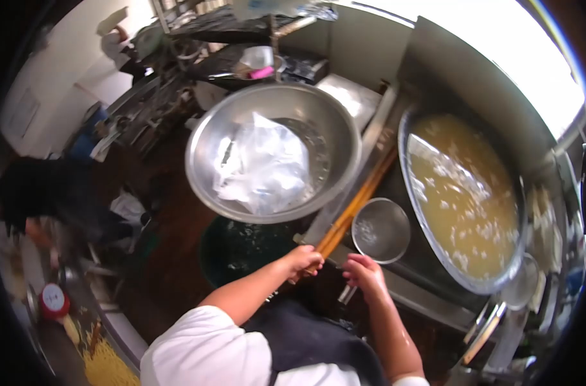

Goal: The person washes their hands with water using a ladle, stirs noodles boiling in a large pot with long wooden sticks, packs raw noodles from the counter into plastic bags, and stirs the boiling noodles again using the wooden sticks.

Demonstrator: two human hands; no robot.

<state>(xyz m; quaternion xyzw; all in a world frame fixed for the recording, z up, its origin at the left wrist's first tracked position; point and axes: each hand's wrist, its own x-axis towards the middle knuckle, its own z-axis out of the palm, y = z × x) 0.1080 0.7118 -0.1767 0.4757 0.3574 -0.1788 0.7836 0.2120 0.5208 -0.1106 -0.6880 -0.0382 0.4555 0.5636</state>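
My left hand (306, 262) is closed around the near end of long wooden sticks (352, 215), which slant away up and to the right. My right hand (365, 273) has its fingers curled round the handle of a round metal strainer (381, 230); the handle's end pokes out below the hand. The strainer's bowl lies just right of the sticks, over the dark stove top. Right of it stands a large oval pot (428, 226) of cloudy yellowish liquid with foam patches on top.
A wide metal bowl (206, 204) holding a clear plastic bag (267, 164) and water stands ahead, above a dark green tub (225, 254). At lower left are a red timer (54, 300) and yellow noodles (109, 365). A person in dark clothing (68, 199) works at left.
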